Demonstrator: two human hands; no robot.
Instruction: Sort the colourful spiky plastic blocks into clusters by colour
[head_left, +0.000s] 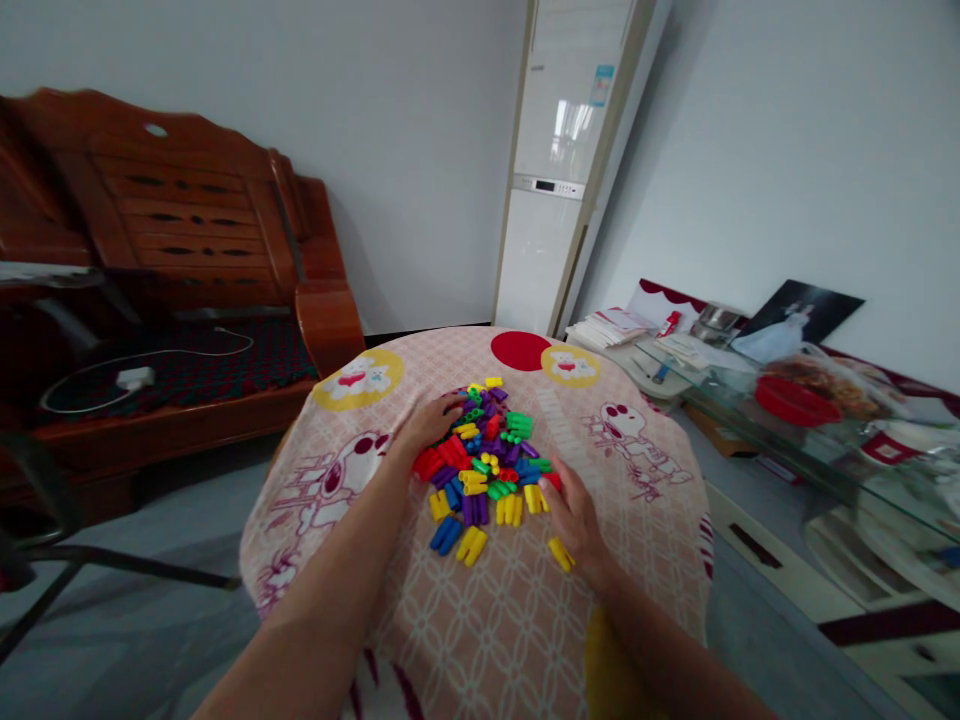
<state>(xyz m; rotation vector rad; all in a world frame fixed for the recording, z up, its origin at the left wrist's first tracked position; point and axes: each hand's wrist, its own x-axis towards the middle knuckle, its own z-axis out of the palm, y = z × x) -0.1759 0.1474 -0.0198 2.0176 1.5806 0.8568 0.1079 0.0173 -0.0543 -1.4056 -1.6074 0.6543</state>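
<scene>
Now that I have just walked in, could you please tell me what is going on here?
A person has both bare hands at a loose pile of small red, yellow, blue, green and purple plastic pieces on a round table covered with a pink patterned cloth. The left hand is at the pile's left edge; the right hand is at its right edge, though any grip is unclear. One yellow plastic piece lies apart, close to the right hand.

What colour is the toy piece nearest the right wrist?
The toy piece is yellow, in the head view.
</scene>
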